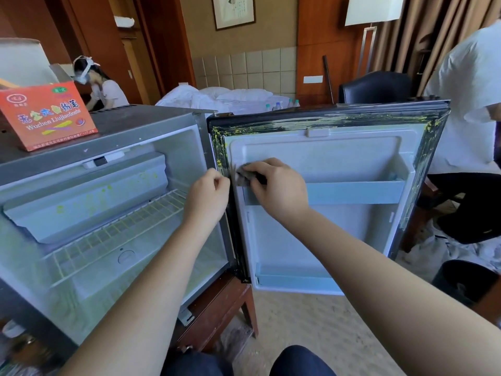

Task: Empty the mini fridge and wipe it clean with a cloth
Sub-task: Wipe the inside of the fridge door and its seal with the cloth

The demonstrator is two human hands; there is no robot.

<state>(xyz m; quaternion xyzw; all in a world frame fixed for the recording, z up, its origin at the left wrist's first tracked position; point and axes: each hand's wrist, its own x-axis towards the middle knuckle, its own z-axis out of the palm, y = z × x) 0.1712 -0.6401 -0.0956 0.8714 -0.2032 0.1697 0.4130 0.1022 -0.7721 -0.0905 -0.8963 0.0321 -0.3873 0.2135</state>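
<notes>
The mini fridge (151,123) stands open on a low wooden table, its inside holding only a white wire shelf (116,234) and a freezer box flecked with yellow-green spots. The door (339,240) is swung wide to the right; its black seal (271,127) is smeared with yellow marks. My right hand (276,185) presses a small dark grey cloth (245,176) against the door's inner left edge, above the door shelf (355,192). My left hand (210,196) pinches the hinge-side edge of the door seal, just left of the cloth.
An orange chalk box (46,115) sits on the fridge top. A bed (217,97) with water bottles lies behind. One person sits at the back left, another in a white shirt (471,104) stands close to the door's right. A dark bin (463,283) is on the carpet.
</notes>
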